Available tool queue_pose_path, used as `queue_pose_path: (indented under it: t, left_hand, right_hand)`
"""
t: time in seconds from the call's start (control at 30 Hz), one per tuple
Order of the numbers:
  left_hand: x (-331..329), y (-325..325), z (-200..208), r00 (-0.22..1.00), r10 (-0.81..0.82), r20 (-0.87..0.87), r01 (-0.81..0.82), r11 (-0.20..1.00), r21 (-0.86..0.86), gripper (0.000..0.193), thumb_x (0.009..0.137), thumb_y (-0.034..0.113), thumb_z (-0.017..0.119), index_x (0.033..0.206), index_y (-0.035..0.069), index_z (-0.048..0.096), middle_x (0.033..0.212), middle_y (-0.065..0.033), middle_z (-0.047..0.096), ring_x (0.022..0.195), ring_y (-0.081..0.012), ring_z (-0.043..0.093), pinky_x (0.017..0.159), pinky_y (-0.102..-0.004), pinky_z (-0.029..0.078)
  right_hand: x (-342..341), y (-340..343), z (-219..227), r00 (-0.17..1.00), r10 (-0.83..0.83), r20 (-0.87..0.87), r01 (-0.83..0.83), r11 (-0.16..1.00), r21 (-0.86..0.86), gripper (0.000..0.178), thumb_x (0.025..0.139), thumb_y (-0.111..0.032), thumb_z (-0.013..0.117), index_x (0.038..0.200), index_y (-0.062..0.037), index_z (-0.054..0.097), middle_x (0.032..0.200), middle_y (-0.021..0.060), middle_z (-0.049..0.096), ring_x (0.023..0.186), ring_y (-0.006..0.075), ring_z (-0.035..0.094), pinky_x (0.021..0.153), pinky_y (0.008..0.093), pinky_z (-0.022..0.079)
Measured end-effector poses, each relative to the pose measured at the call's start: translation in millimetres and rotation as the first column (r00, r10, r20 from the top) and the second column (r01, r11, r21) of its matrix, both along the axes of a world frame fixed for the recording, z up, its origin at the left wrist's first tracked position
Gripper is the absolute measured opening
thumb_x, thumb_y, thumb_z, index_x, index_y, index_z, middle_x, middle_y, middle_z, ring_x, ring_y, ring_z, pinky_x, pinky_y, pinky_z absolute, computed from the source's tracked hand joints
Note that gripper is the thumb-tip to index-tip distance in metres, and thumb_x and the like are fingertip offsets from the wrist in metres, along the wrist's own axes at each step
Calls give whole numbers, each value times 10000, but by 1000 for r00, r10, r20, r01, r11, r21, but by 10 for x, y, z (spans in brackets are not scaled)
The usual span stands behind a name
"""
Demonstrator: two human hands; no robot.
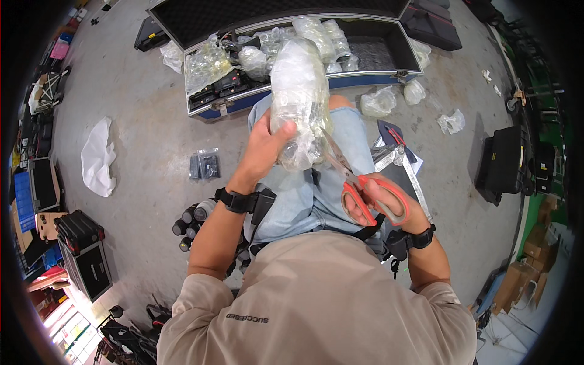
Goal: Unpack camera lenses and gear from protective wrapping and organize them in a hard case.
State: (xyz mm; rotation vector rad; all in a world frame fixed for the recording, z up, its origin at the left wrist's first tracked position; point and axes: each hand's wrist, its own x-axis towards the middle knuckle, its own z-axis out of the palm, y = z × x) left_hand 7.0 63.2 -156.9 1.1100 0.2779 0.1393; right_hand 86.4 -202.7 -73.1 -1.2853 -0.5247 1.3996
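A long, bulging bundle [300, 85] of crinkled, translucent plastic wrap is above the denim lap [298, 210], pinched in the left grip [266, 146], thumb on top. The right grip [384, 204] curls through orange-handled metal scissors [348, 174], blades parted beside the bundle's lower right side.

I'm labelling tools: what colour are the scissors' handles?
The scissors' handles are orange-red, seen best in the head view.
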Motion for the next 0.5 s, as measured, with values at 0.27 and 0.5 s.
queue_pose_path:
  t: [0.27, 0.5]
  left_hand:
    - [81, -105, 133, 988, -154, 25, 150, 981, 120, 808, 772, 277, 883, 1380, -18, 439, 1254, -83, 612, 1128, -157, 591, 998, -326, 475]
    - [189, -177, 290, 968, -244, -56, 251, 934, 254, 703, 743, 152, 846, 1329, -16, 494, 1227, -97, 619, 1097, -157, 589, 968, -333, 485]
  right_hand:
    - [-65, 64, -442, 983, -172, 59, 158, 969, 190, 584, 976, -598, 534, 877, -24, 570, 662, -4, 528, 542, 72, 492, 487, 222, 370]
    - [-58, 117, -591, 962, -264, 73, 243, 947, 212, 545, 962, -565, 591, 846, -33, 564, 656, -13, 529, 539, 61, 489, 476, 217, 366]
